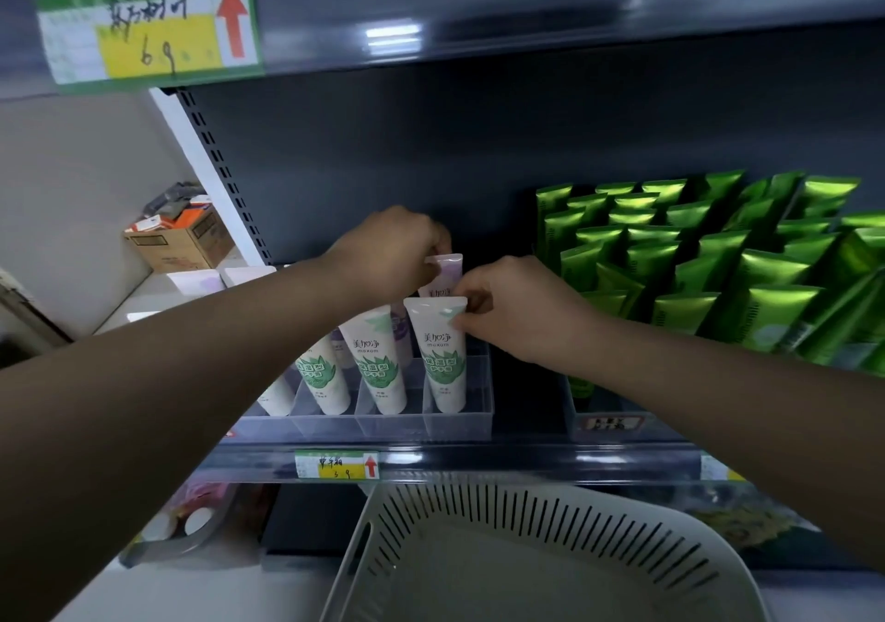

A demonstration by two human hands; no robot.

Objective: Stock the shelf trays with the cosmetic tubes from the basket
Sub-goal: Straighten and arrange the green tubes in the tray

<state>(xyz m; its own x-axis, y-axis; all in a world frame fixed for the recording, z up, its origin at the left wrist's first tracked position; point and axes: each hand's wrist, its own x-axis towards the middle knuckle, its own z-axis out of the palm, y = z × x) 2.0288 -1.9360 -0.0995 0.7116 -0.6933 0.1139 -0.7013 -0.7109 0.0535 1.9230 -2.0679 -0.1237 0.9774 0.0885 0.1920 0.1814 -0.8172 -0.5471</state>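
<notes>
Left hand (390,250) pinches a purple tube (445,269) at the back of the clear tray (459,423). Right hand (519,308) pinches the front green-leaf tube (443,358). White basket (527,549) sits below the shelf.

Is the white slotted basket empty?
Seemingly empty: the white slotted plastic basket shows only bare floor inside; its near end is out of frame.

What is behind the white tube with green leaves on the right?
A purple-and-white tube, gripped at its top by the left hand. The green-leaf tube, pinched by the right hand, covers its lower part, so whether it stands in the clear tray cannot be seen.
</notes>
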